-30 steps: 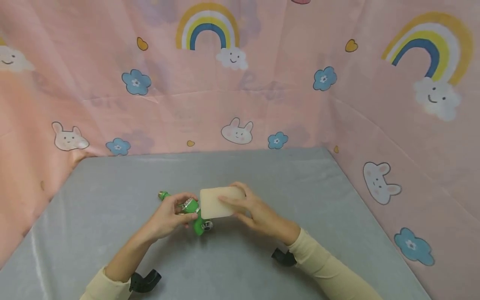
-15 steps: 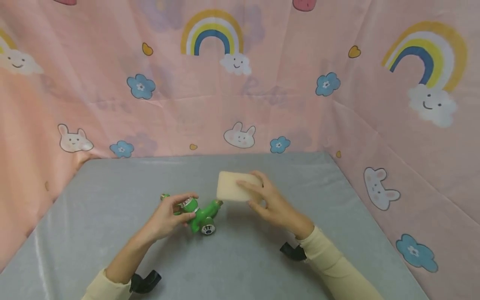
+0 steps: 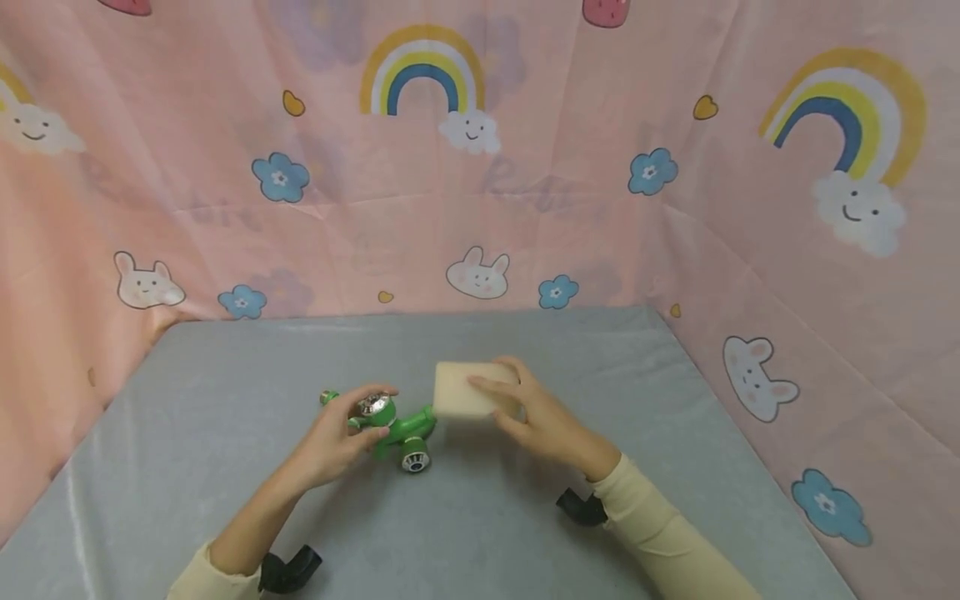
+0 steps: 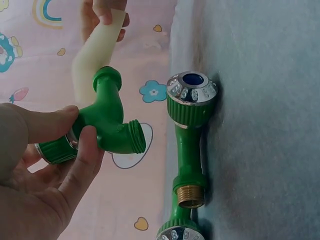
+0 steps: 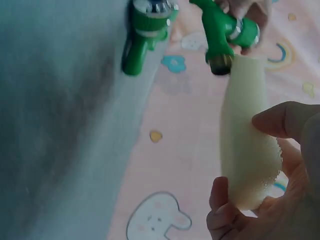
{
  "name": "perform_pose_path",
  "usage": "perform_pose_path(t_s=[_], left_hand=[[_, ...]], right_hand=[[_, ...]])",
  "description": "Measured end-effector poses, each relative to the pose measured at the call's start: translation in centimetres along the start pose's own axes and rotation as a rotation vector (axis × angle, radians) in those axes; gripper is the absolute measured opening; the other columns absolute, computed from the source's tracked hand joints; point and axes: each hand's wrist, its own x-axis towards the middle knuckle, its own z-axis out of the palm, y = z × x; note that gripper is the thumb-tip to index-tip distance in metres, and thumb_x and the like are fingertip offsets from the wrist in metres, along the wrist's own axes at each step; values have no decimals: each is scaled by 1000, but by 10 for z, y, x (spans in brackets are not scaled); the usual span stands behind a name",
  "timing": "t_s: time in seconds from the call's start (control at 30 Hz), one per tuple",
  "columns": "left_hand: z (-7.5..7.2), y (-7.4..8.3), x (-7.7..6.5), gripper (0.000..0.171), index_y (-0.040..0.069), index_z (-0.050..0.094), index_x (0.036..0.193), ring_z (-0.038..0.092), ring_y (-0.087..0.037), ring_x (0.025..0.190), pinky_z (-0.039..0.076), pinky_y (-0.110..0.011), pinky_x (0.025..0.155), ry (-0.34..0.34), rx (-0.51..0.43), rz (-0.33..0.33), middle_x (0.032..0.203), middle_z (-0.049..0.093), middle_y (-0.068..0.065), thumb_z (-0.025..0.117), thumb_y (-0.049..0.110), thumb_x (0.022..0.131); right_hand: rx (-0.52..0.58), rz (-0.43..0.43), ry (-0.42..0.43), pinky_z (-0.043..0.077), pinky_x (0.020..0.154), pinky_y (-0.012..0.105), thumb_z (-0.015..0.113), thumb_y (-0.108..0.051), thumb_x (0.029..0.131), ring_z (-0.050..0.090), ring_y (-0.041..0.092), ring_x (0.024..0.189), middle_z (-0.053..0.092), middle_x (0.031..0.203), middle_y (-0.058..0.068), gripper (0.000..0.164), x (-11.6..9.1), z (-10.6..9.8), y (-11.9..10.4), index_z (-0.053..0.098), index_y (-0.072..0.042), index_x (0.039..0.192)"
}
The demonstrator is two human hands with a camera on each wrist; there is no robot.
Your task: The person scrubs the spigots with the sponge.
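My left hand [image 3: 337, 442] pinches a green plastic water tap [image 4: 102, 115] by its ribbed knob end, between thumb and fingers. The tap is off the table, its threaded side outlet showing in the left wrist view. A cream sponge [image 3: 456, 392] is in my right hand [image 3: 546, 417], thumb on one face and fingers on the other. In the right wrist view the sponge's narrow edge [image 5: 247, 62] meets or nearly meets the tap's brass-coloured end [image 5: 220, 65]; contact is hard to tell. The sponge bends slightly in the left wrist view.
A second green tap [image 4: 190, 130] with a chrome-topped knob lies on the grey cloth, close below the held one. Part of another tap [image 4: 180, 232] shows beyond it. Pink printed curtains [image 3: 555, 217] surround the grey tabletop [image 3: 480, 533].
The sponge moves right and up off the tap, then comes back down to its end. My left hand stays in place and turns the tap a little, showing more of its chrome knob top.
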Motion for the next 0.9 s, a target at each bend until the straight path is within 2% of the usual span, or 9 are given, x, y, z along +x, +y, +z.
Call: perform_pose_path(t_s=[0.13, 0.23, 0.3, 0.4, 0.53, 0.63, 0.7, 0.8, 0.9], left_hand=[[-1, 0, 0, 57, 8, 53, 143, 63, -39, 114, 58, -25, 71, 12, -8, 0, 139, 56, -26, 69, -5, 90], [1, 2, 1, 58, 7, 53, 143, 66, -31, 106, 59, -23, 72, 11, -2, -24, 132, 61, -25, 71, -5, 89], [2, 3, 0, 54, 7, 56, 140, 67, -25, 98, 58, -21, 70, 0, 29, -27, 129, 63, -22, 72, -2, 89], [5, 4, -1, 51, 10, 56, 138, 66, -22, 94, 57, -23, 68, -13, 77, 1, 125, 66, -18, 72, 1, 90], [7, 2, -3, 49, 15, 52, 138, 69, -31, 105, 59, -31, 73, -18, 116, 61, 124, 67, -15, 70, 6, 93], [9, -1, -2, 48, 17, 49, 139, 69, -38, 112, 61, -38, 80, -38, 129, 92, 126, 66, -16, 67, 9, 96], [10, -1, -1, 48, 17, 48, 140, 69, -39, 112, 61, -41, 80, -41, 139, 103, 128, 66, -16, 67, 10, 96], [11, -1, -1, 49, 18, 48, 139, 69, -39, 111, 60, -43, 80, -18, 145, 96, 130, 66, -16, 67, 9, 96], [11, 0, -2, 52, 19, 49, 141, 69, -37, 113, 60, -41, 80, 3, 139, 70, 130, 66, -15, 69, 8, 95]], right_hand=[[-21, 27, 66, 51, 87, 42, 64, -6, 93, 54, 37, 120, 37, 150, 23, 53, 0, -7, 4, 59, -20, 143], [8, -29, 114, 53, 87, 42, 65, -6, 92, 53, 36, 121, 39, 149, 21, 53, 2, -8, 1, 60, -19, 142], [38, -95, 99, 54, 87, 38, 66, -7, 93, 53, 34, 121, 39, 148, 19, 53, 2, -5, -4, 59, -18, 143], [56, -168, 18, 55, 88, 36, 65, -10, 95, 53, 33, 124, 38, 151, 19, 52, 1, 2, -12, 56, -19, 146], [21, -100, -76, 54, 91, 39, 63, -13, 98, 53, 34, 127, 35, 155, 20, 52, 0, 6, -13, 53, -23, 148], [-17, -5, -67, 52, 84, 34, 64, -12, 96, 57, 32, 119, 37, 154, 18, 53, -3, 3, -10, 55, -24, 146], [-38, 23, -24, 49, 76, 29, 64, -9, 94, 59, 29, 111, 40, 151, 17, 53, -5, 0, -7, 58, -24, 144], [-27, -17, 17, 49, 75, 27, 65, -8, 92, 57, 30, 111, 41, 148, 17, 53, -3, -1, -7, 60, -23, 142], [4, -91, -25, 53, 82, 32, 65, -10, 93, 56, 32, 118, 40, 150, 19, 54, -1, 1, -10, 57, -23, 145]])
